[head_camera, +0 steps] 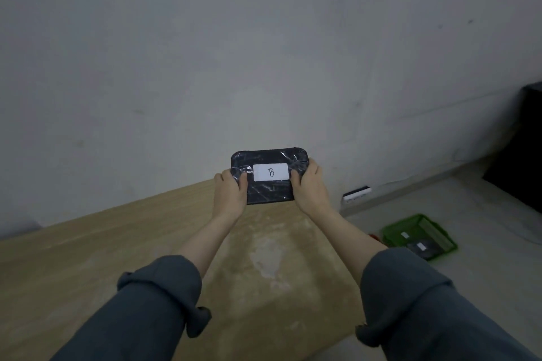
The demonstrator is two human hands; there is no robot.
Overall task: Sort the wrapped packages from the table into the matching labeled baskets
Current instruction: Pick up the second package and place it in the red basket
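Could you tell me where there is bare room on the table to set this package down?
The wooden table is bare between wall and sleeves, left of the left hand and under the package. The green basket already holds a package.

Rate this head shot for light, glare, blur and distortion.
Head view: dim, flat light with no hard shadows; small glare streaks on the clear film over the black wrapped package, yet its white label reads B clearly; left hand and right hand are sharp; the green plastic basket near the right edge looks soft; wide-angle bending shows at the light wooden table edge.
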